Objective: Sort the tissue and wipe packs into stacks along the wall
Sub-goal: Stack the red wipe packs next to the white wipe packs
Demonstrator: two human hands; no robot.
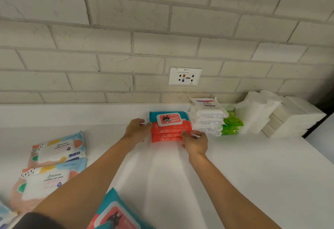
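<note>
A stack of red-and-teal baby wipe packs point(169, 126) stands on the white counter point(253, 174) near the brick wall. My left hand point(136, 129) touches the stack's left side with curled fingers. My right hand point(196, 143) grips its front right corner. To the right of it sits a stack of white Dove packs point(207, 115), then green packs point(232, 125). Two Stalore wipe packs point(57, 150) point(43, 181) lie loose at the left. One more red-and-teal pack point(115, 214) lies at the bottom edge.
White paper tissue stacks point(282, 115) fill the right end of the counter by the wall. A wall socket point(185, 76) is above the stacks. The counter's right edge drops off at the far right. A further blue pack corner point(4, 214) shows bottom left.
</note>
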